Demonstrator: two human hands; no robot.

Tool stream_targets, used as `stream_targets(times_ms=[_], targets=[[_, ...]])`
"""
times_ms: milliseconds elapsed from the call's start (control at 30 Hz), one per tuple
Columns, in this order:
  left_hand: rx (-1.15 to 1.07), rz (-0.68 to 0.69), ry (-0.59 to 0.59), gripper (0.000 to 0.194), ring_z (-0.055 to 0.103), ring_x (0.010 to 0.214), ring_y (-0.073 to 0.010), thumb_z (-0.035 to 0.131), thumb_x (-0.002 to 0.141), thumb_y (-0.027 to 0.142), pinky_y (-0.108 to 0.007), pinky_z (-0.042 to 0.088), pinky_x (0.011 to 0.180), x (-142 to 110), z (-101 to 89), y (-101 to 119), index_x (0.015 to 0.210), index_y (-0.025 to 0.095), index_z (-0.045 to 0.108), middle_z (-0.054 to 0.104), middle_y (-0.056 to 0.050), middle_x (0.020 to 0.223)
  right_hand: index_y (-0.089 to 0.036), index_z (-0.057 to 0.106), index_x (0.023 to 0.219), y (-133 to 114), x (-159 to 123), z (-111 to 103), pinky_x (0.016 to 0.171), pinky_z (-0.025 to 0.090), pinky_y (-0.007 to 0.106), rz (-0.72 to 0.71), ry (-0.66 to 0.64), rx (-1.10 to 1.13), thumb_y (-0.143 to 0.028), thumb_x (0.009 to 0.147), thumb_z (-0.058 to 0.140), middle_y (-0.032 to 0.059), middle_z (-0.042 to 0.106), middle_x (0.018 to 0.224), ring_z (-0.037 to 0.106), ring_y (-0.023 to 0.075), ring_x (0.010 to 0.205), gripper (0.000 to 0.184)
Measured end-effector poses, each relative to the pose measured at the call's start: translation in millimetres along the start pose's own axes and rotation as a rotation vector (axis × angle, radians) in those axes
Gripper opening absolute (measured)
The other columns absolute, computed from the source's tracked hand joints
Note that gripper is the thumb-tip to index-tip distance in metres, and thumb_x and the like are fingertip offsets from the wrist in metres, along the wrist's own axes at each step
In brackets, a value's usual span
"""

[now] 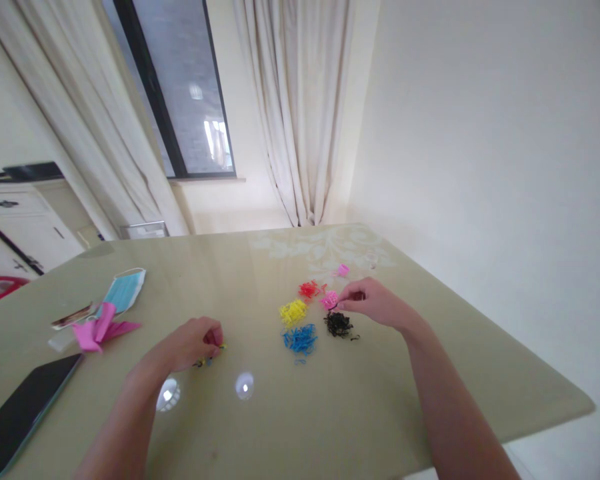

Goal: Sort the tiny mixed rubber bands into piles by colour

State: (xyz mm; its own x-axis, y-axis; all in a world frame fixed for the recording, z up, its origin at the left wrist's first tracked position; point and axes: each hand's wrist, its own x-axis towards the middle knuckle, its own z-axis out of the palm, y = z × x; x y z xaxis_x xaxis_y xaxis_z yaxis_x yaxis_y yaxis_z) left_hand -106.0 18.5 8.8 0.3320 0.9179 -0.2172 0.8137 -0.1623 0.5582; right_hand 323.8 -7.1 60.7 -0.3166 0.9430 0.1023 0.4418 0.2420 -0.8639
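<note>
Low over the table (pixel 260 427), my right hand (pixel 370 300) is closed in a pinch, with a small black piece (pixel 333 307) at its fingertips. Beneath those fingertips lies a pile of small pink pieces (pixel 329 299), and just nearer is a pile of black ones (pixel 338 325). My left hand (pixel 193 343) rests low on the table at left, fingers curled together around a few tiny pieces (pixel 200 363), yellow, blue and dark, partly hidden by the hand. Between the hands lie piles of yellow (pixel 293 313), blue (pixel 301 339) and red (pixel 309 289) pieces, thin and loop-like.
Left of my left hand lie a blue face mask (pixel 123 292), a pink folded item (pixel 100 330) and a dark tablet-like device (pixel 27 407). A small pink object (pixel 343 269) sits behind the piles. A white wall (pixel 505 167) stands along the right side.
</note>
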Motion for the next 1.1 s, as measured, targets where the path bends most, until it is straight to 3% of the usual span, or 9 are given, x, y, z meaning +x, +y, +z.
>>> stream_targets(times_ms=[200, 367, 533, 667, 767, 900, 1100], targets=[[-0.082, 0.047, 0.114, 0.019, 0.07, 0.073, -0.0242, 0.073, 0.067, 0.04, -0.034, 0.052, 0.07, 5.4, -2.0, 9.2, 0.073, 0.022, 0.073, 0.075, -0.003, 0.073, -0.02, 0.079, 0.06, 30.8, 9.6, 0.6, 0.054, 0.04, 0.028, 0.074, 0.03, -0.186, -0.024, 0.064, 0.084, -0.0005, 0.07, 0.053, 0.06, 0.0167, 0.054, 0.008], [-0.136, 0.088, 0.175, 0.026, 0.07, 0.073, -0.0237, 0.073, 0.073, 0.046, -0.034, 0.053, 0.069, 8.2, -3.4, 15.7, 0.077, 0.02, 0.072, 0.076, -0.003, 0.074, -0.019, 0.079, 0.063, 28.8, 12.6, 1.9, 0.056, 0.038, 0.028, 0.066, 0.083, -0.3, -0.02, 0.07, 0.079, 0.0012, 0.07, 0.058, 0.059, 0.0164, 0.057, 0.007], [-0.317, 0.19, 0.178, 0.026, 0.073, 0.079, -0.0226, 0.073, 0.08, 0.045, -0.032, 0.055, 0.074, 8.7, 5.0, 32.3, 0.086, 0.02, 0.075, 0.08, -0.005, 0.084, -0.018, 0.079, 0.077, 7.3, 22.2, 45.5, 0.06, 0.04, 0.027, -0.109, 0.22, -0.22, -0.029, 0.083, 0.076, 0.0024, 0.069, 0.071, 0.056, 0.0157, 0.064, 0.012], [-0.333, 0.209, 0.221, 0.024, 0.074, 0.08, -0.0224, 0.073, 0.08, 0.043, -0.033, 0.057, 0.076, 10.3, 13.7, 44.7, 0.088, 0.02, 0.076, 0.08, -0.005, 0.085, -0.019, 0.078, 0.08, -5.5, 24.6, 94.1, 0.064, 0.04, 0.027, -0.2, 0.128, -0.186, -0.023, 0.086, 0.078, 0.0013, 0.066, 0.075, 0.055, 0.015, 0.067, 0.007], [-0.308, 0.208, 0.259, 0.022, 0.073, 0.076, -0.0215, 0.075, 0.079, 0.041, -0.032, 0.056, 0.072, 11.2, 17.3, 49.7, 0.085, 0.02, 0.076, 0.079, -0.005, 0.08, -0.019, 0.079, 0.084, -9.4, 22.7, 118.1, 0.066, 0.041, 0.028, -0.221, 0.101, -0.193, -0.019, 0.088, 0.077, 0.0018, 0.066, 0.076, 0.057, 0.0157, 0.071, 0.004], [-0.281, 0.219, 0.297, 0.018, 0.071, 0.075, -0.0204, 0.073, 0.08, 0.037, -0.032, 0.056, 0.073, 11.6, 20.1, 54.8, 0.085, 0.02, 0.075, 0.078, -0.004, 0.08, -0.019, 0.08, 0.09, -10.3, 21.5, 129.8, 0.067, 0.042, 0.027, -0.189, 0.115, -0.187, -0.017, 0.089, 0.076, 0.0017, 0.066, 0.078, 0.057, 0.0146, 0.069, 0.004], [-0.229, 0.29, 0.307, 0.023, 0.071, 0.082, -0.0208, 0.065, 0.088, 0.036, -0.032, 0.055, 0.076, 11.3, 31.1, 64.3, 0.097, 0.02, 0.078, 0.077, -0.007, 0.092, -0.018, 0.078, 0.103, -6.0, 24.1, 131.2, 0.068, 0.044, 0.027, -0.175, 0.134, -0.153, -0.02, 0.092, 0.074, 0.0022, 0.066, 0.085, 0.058, 0.0146, 0.07, 0.012]])
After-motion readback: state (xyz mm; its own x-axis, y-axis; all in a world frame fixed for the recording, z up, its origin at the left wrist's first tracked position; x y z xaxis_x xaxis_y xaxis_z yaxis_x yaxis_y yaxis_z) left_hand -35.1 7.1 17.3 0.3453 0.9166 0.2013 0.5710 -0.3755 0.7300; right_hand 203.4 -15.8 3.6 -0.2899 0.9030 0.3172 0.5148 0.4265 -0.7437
